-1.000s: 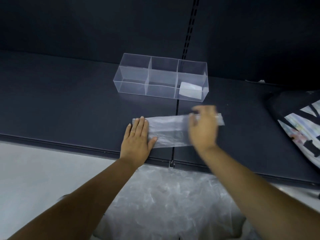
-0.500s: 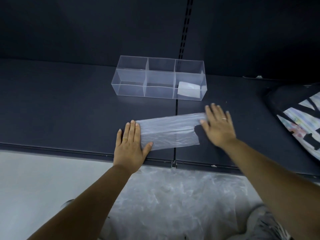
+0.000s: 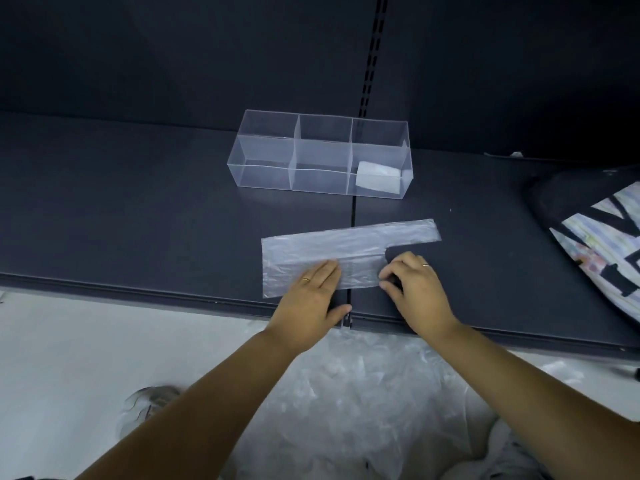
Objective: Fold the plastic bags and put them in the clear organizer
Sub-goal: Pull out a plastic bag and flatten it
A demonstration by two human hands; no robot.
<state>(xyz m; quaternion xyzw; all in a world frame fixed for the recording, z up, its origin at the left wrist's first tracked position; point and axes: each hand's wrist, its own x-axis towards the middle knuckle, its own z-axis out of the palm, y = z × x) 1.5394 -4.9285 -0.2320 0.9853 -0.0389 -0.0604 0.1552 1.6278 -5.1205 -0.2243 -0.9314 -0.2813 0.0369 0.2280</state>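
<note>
A big dark shelf (image 3: 138, 209) fills most of the view. Below its front edge sits a crinkly pile of bags (image 3: 363, 403) that are not folded yet (a lot of them, it looks like). At the back of the shelf stands the clear box (image 3: 263, 157) with three spaces in a row. Near the front edge lies one flat bag (image 3: 346, 244), long and thin, with its handle strip sticking out to the right.

The left hand (image 3: 311, 296) lies flat on the near part of the flat bag, fingers straight, pressing it down. The right hand (image 3: 415, 292) is just beside it, fingers curled and pinching the bag's near right edge. The two hands are close but not touching.

The smallest thing is one folded bag (image 3: 377, 178) in the right space of the box. So one bag looks done, this one is partway folded, and the other two spaces look empty. Most of the job is left.
</note>
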